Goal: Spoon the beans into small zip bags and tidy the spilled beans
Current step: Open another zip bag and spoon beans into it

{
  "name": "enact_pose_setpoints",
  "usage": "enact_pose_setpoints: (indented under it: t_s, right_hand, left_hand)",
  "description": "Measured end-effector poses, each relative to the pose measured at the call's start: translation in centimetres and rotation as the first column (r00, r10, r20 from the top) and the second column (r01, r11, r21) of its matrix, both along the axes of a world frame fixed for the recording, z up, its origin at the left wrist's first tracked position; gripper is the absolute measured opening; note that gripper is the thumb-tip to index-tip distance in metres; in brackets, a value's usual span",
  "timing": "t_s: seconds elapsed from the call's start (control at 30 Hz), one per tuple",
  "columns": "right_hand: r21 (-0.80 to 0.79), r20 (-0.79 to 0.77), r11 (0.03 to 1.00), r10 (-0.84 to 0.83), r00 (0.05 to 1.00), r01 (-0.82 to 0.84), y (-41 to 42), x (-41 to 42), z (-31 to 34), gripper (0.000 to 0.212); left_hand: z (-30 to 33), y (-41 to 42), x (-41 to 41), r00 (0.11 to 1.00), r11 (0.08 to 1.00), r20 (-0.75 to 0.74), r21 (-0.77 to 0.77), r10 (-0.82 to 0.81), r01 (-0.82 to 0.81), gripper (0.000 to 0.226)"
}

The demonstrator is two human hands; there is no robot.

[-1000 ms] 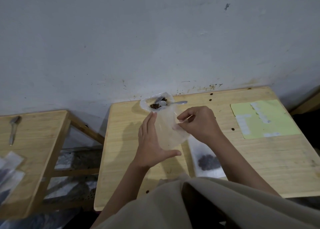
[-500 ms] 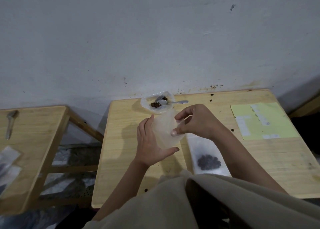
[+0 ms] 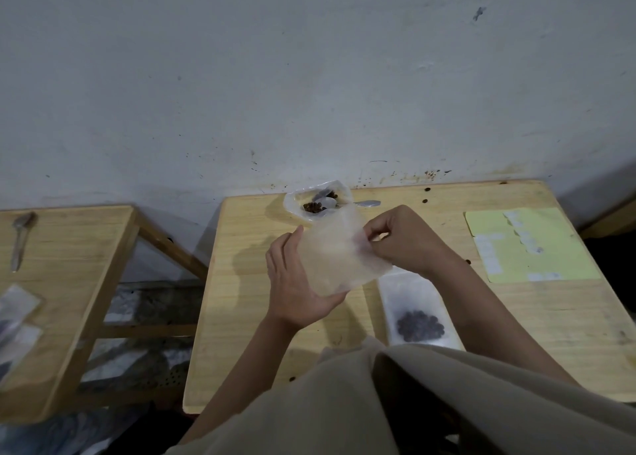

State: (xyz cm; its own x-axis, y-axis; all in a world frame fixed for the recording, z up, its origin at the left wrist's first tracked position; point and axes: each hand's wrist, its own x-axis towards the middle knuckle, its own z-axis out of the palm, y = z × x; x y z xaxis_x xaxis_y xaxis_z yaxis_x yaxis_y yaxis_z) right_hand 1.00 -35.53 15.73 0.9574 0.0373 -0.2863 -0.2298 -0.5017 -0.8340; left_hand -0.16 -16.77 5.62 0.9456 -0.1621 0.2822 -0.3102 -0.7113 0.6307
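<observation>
From the head camera, the left hand (image 3: 296, 282) holds an empty, translucent zip bag (image 3: 339, 253) above the worktop (image 3: 241, 282), its thumb curled under the bag's lower edge and its fingers lying up along the bag's left side. The right hand (image 3: 406, 239) has its fingers bent inward and pinches the bag's upper right edge between thumb and fingertips. Just behind the held bag, near the worktop's far edge, an open plastic bag of beans (image 3: 318, 205) lies with a small heap of brown beans showing inside, and a metal spoon (image 3: 358, 204) rests with its bowl in that bag and its handle pointing to the right. On the near side, partly under the right forearm, a filled zip bag (image 3: 418, 312) lies flat with a dark cluster of beans in its lower part. A few loose beans (image 3: 426, 189) are scattered on the wood near the far edge, and one more sits beside a pale yellow sheet (image 3: 537, 248) bearing white labels on the right side. To the left stands a second wooden worktop (image 3: 69, 265), apart from the first, carrying another spoon (image 3: 20, 238) and some plastic bags (image 3: 17, 317) at its left edge. A stained, whitish wall (image 3: 309, 76) fills the background, and a beige garment (image 3: 413, 403) covers the bottom of the view.
</observation>
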Motion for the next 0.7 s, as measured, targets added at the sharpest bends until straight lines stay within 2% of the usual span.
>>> enact_pose_setpoints:
  t_s: [0.07,0.17,0.3,0.37,0.57,0.7]
  right_hand:
    - [0.030,-0.013,0.999,-0.017,1.000,0.018,0.2,-0.1,0.0,0.012]
    - [0.070,-0.034,0.995,-0.062,0.997,0.065,0.4,-0.1,-0.2,0.010]
    - [0.037,-0.080,0.999,-0.004,0.997,0.007,0.3,0.0,0.3,0.029]
    - [0.053,-0.097,0.998,0.021,0.995,-0.015,0.1,0.1,0.5,0.028]
    - [0.015,-0.115,0.999,0.043,0.992,-0.041,-0.1,0.6,0.1,0.032]
    - [-0.031,-0.115,0.998,0.059,0.992,-0.063,0.1,0.9,-0.9,0.029]
  left_hand:
    - [0.0,-0.1,-0.1,0.999,1.000,0.029,0.017,0.022,-0.023,0.117]
    - [0.0,-0.3,-0.1,0.996,0.998,0.087,0.054,0.037,-0.041,0.116]
    - [-0.5,-0.2,0.2,0.989,0.991,0.144,0.124,0.028,-0.046,0.115]
    - [-1.0,0.0,0.2,0.989,0.989,0.150,0.144,0.019,-0.041,0.114]
    - [-1.3,-0.2,0.2,0.999,0.984,0.050,0.177,0.011,-0.019,0.123]
    - [-0.3,-0.9,0.0,0.999,0.995,-0.041,0.101,0.012,-0.008,0.124]
